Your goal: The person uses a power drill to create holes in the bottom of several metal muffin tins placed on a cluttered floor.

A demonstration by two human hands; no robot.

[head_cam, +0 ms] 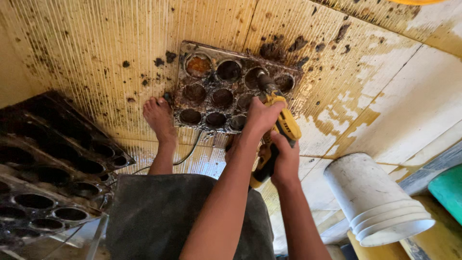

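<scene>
Below, both hands [269, 135] hold a drill [279, 130] in the tray [192, 72] (grimy cups).

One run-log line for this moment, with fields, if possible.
left hand: grips yellow drill | right hand: holds drill handle | drill tip: in muffin tray cup | foot: at tray edge

Muffin tray [211, 94] flat on floor [96, 48], drill [279, 125] tip in its far-right cup, both hands on drill. Foot [159, 118] on tray's left edge. Tray stack [53, 168] far left, bucket [375, 202] on its side at right.

Stained ribbed yellow floor [96, 43], white bucket [375, 202], warm daylight
</scene>
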